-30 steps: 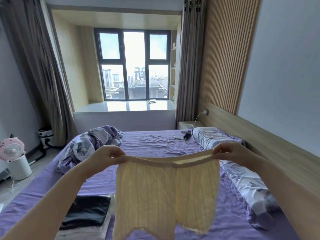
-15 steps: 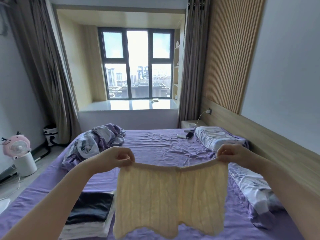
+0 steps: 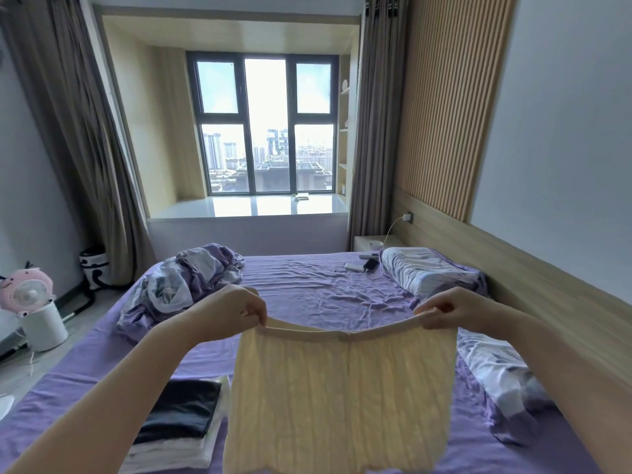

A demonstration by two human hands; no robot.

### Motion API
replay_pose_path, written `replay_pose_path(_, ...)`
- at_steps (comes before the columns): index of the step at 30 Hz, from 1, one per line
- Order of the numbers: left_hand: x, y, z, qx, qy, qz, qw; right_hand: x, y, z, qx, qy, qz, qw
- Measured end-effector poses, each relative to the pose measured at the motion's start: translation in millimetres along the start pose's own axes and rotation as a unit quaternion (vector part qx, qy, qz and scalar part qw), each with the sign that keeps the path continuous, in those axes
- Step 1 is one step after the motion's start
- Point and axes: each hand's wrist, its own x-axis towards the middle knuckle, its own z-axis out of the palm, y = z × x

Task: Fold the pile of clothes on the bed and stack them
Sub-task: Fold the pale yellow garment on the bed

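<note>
Shorts (image 3: pixel 338 401) of cream ribbed fabric are being held up in the air over the purple bed (image 3: pixel 307 289), the waistband being pinched at its two ends by the left hand (image 3: pixel 236 311) and the right hand (image 3: pixel 455 311), fingers curled round the band. The legs are hanging free, in front of the folded stack (image 3: pixel 184 425) lying at the near left of the bed. For a clean fold, the waistband is best being kept taut and level while the garment is being lowered flat onto the sheet; one leg is then probably being laid over the other before halving. A crumpled pile (image 3: pixel 181 285) is waiting further back.
</note>
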Motion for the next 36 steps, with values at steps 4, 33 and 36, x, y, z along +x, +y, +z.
replay_pose_path(4, 0, 0, -2, 0.016, -0.008, -0.015, 1.000, -3, -4, -3, 0.049, 0.031, 0.000, 0.998)
replay_pose_path(33, 20, 1, 34, -0.518, 0.117, -0.244, 0.812, 10, -36, 26, 0.165, 0.184, 0.105, 0.963)
replay_pose_path(36, 30, 17, 39, -0.509, 0.166, -0.270, 0.801, 17, -53, 42, 0.185, 0.192, 0.136, 0.954)
